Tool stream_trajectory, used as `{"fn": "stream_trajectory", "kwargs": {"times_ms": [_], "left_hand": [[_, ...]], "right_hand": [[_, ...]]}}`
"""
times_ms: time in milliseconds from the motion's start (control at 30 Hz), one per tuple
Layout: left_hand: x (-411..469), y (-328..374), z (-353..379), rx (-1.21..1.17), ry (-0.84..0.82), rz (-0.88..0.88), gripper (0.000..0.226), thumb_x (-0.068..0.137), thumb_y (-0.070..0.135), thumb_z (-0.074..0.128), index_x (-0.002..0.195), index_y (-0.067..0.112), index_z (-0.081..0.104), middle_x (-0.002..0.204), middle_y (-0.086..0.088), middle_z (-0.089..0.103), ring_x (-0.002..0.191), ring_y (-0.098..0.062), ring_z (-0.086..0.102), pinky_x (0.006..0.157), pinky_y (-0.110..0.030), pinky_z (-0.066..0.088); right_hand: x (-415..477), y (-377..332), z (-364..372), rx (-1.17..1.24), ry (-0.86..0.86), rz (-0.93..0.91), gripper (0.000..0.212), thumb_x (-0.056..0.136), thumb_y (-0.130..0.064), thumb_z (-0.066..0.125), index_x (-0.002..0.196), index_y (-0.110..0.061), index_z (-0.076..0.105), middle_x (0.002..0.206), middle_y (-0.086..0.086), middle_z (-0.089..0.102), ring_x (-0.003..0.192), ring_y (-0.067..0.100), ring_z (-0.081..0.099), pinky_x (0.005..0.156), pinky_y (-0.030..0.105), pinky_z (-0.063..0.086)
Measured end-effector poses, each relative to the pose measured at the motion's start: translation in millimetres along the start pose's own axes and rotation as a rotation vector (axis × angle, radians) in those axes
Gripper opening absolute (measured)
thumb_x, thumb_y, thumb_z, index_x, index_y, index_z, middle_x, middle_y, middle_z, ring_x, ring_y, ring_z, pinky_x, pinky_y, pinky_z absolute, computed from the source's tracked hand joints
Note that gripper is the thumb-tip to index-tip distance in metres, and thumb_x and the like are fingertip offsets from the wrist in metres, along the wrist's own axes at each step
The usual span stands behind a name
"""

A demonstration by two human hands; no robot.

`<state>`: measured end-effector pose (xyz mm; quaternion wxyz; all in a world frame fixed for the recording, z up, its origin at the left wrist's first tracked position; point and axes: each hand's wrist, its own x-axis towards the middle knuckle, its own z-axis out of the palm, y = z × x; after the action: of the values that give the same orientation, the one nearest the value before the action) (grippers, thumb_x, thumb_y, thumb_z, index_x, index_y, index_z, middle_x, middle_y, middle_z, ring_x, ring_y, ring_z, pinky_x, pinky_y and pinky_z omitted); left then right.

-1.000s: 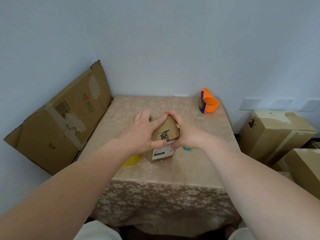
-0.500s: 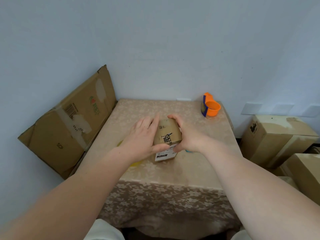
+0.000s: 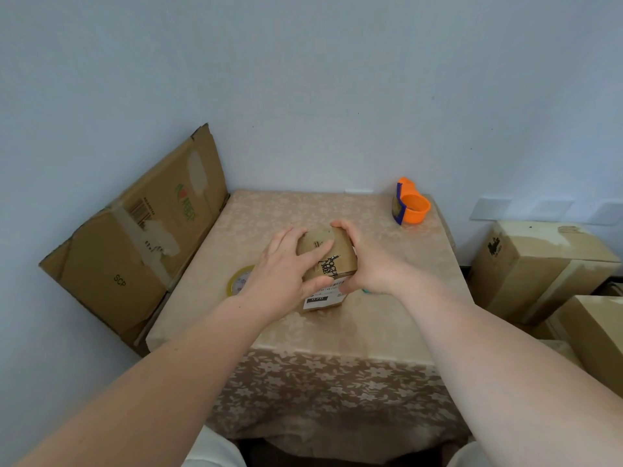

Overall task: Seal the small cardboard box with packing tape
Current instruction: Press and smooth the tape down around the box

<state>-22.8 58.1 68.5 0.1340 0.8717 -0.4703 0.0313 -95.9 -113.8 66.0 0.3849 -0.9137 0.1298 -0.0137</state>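
A small brown cardboard box with black print and a white label on its near side stands in the middle of the table. My left hand lies over its left side and top, fingers spread on the flap. My right hand clasps its right side, thumb at the near edge. A roll of clear yellowish tape lies flat on the cloth just left of my left hand, partly hidden by it. An orange tape dispenser stands at the table's far right corner.
A flattened large cardboard box leans against the wall left of the table. Several closed cartons are stacked on the floor at the right. A small teal object peeks out under my right wrist. A floral beige cloth covers the table.
The box's top flap has been pressed down flatter. My left hand has slid further over the top, uncovering more of the tape roll. The camera view has shifted slightly.
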Motion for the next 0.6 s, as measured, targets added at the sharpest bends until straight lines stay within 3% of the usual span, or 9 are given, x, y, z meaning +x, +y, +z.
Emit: {"fn": "stream_trajectory", "kwargs": {"times_ms": [133,233,400,600], "left_hand": [[2,2,-9,0.015,-0.057,0.005,0.066,0.082,0.059,0.052,0.141,0.049,0.024,0.145,-0.006,0.025,0.135,-0.024,0.017,0.114,-0.040,0.017],[7,0,-13,0.053,-0.089,-0.025,0.092,0.076,0.065,0.055,0.148,0.034,0.006,0.138,-0.006,0.030,0.130,-0.025,0.025,0.112,-0.040,0.024],[12,6,-11,0.109,-0.083,-0.046,0.103,0.072,0.069,0.055,0.149,0.021,0.005,0.129,-0.007,0.032,0.123,-0.026,0.029,0.109,-0.040,0.028],[15,10,-9,0.133,-0.060,-0.028,0.093,0.074,0.069,0.052,0.148,0.029,0.013,0.118,-0.008,0.031,0.114,-0.025,0.030,0.104,-0.037,0.027]], "right_hand": [[-2,-1,3,0.019,0.000,0.011,0.113,0.051,-0.001,0.084,0.138,-0.039,0.022,0.121,-0.004,0.052,0.104,0.024,0.058,0.076,0.038,0.055],[-1,-1,5,0.019,0.003,-0.004,0.114,0.049,-0.003,0.084,0.136,-0.041,0.022,0.125,-0.001,0.052,0.107,0.024,0.057,0.085,0.044,0.054],[-2,-1,4,-0.003,0.001,-0.001,0.111,0.051,-0.003,0.083,0.135,-0.042,0.021,0.119,0.000,0.054,0.101,0.024,0.059,0.081,0.044,0.055],[-2,1,3,0.011,0.004,0.018,0.113,0.052,-0.002,0.082,0.136,-0.044,0.020,0.114,0.001,0.056,0.099,0.025,0.059,0.080,0.044,0.055]]}}
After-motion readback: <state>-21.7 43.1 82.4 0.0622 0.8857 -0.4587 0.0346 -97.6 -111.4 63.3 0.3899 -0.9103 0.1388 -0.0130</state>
